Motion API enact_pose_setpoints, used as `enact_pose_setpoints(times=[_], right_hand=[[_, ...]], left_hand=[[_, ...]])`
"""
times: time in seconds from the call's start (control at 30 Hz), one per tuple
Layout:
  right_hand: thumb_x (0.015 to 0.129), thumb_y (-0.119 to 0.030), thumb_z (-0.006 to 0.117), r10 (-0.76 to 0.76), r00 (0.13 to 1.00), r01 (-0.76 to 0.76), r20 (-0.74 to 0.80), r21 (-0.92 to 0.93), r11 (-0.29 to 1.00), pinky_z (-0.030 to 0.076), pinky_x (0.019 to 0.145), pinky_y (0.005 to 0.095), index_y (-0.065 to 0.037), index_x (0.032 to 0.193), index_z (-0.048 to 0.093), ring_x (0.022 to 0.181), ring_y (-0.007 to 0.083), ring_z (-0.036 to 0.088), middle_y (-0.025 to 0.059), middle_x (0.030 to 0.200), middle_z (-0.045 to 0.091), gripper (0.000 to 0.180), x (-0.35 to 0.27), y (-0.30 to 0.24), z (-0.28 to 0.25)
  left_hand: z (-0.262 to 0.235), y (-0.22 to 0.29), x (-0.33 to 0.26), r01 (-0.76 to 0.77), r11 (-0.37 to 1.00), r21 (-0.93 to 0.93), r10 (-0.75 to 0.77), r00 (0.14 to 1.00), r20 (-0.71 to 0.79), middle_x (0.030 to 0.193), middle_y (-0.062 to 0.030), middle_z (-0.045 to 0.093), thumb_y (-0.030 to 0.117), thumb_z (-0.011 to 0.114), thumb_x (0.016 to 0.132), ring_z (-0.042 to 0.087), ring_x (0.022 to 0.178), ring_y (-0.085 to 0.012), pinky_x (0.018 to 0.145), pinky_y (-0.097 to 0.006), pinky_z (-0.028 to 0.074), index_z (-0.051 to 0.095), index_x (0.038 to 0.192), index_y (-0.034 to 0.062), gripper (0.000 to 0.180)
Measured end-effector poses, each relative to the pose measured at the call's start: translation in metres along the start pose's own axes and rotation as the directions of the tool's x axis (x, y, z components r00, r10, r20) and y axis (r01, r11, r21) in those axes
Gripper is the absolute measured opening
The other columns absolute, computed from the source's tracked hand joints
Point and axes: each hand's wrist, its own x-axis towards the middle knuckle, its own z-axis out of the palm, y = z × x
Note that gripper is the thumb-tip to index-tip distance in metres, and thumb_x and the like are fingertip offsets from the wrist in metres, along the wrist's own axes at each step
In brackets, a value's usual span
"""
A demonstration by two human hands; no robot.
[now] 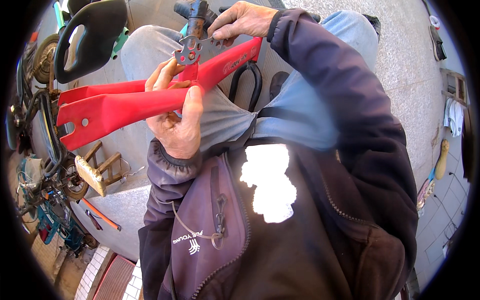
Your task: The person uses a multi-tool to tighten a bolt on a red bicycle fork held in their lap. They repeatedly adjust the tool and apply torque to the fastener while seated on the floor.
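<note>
A red metal bike frame (125, 111) with two slotted, flattened legs lies across my lap, its legs pointing left. My left hand (175, 120) is wrapped round it near its middle, thumb on the near side. A flat grey multi-hole wrench (187, 53) sits at a short red upright tube of the frame, against what looks like a small bolt. The fingertips of my left hand touch the wrench's left end. My right hand (245, 22) pinches the wrench's right end. Just behind stands a dark, worn metal tube (198, 17).
A curved black tube (256, 82) lies under the frame, between my knees. At left are a black plastic piece (90, 40), a small wooden stool (107, 167), an orange tube (101, 215) and several bike parts. A dark shoe (437, 44) lies at far right.
</note>
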Motion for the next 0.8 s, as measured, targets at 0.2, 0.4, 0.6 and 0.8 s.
enact_pose_setpoints(times=[0.2, 0.4, 0.6, 0.8], right_hand=[[0.089, -0.02, 0.065, -0.027, 1.0, 0.027, 0.001, 0.091, 0.995, 0.056, 0.078, 0.0278, -0.004, 0.113, 0.066, 0.083, 0.0165, 0.066, 0.0111, 0.096, 0.069, 0.029, 0.001, 0.002, 0.004], [0.09, -0.019, 0.064, -0.006, 1.0, 0.007, -0.027, 0.021, 1.0, 0.056, 0.077, 0.0279, -0.003, 0.114, 0.066, 0.081, 0.0167, 0.066, 0.0111, 0.096, 0.069, 0.03, -0.002, -0.003, 0.008], [0.091, -0.022, 0.062, 0.055, 0.998, -0.058, 0.023, 0.134, 0.989, 0.055, 0.071, 0.0255, -0.005, 0.113, 0.067, 0.073, 0.0137, 0.064, 0.0093, 0.095, 0.069, 0.028, -0.005, 0.003, 0.011], [0.09, -0.022, 0.064, 0.062, 0.997, -0.064, 0.05, 0.022, 0.998, 0.056, 0.076, 0.0288, -0.001, 0.113, 0.065, 0.083, 0.0152, 0.065, 0.0104, 0.098, 0.068, 0.031, -0.015, -0.001, 0.013]], left_hand=[[-0.001, 0.001, 0.0, -0.01, 1.0, -0.005, 0.01, 1.0, -0.005, 0.128, -0.0188, 0.046, 0.009, 0.065, 0.08, 0.059, 0.103, -0.0241, 0.088, -0.035, 0.049, 0.052, 0.126, -0.0042, 0.05], [-0.001, -0.001, 0.0, -0.017, 1.0, 0.001, 0.017, 1.0, -0.008, 0.129, -0.0191, 0.045, 0.01, 0.066, 0.081, 0.059, 0.101, -0.0251, 0.086, -0.035, 0.051, 0.051, 0.126, -0.0053, 0.05], [0.0, -0.002, 0.001, -0.014, 1.0, -0.011, 0.014, 1.0, -0.018, 0.129, -0.0196, 0.044, 0.01, 0.065, 0.081, 0.059, 0.103, -0.0257, 0.087, -0.036, 0.052, 0.052, 0.125, -0.0059, 0.049], [0.004, 0.0, 0.001, 0.008, 0.995, -0.095, -0.01, 1.0, -0.016, 0.129, -0.0192, 0.044, 0.009, 0.064, 0.081, 0.056, 0.107, -0.0258, 0.089, -0.037, 0.052, 0.053, 0.123, -0.0059, 0.046]])
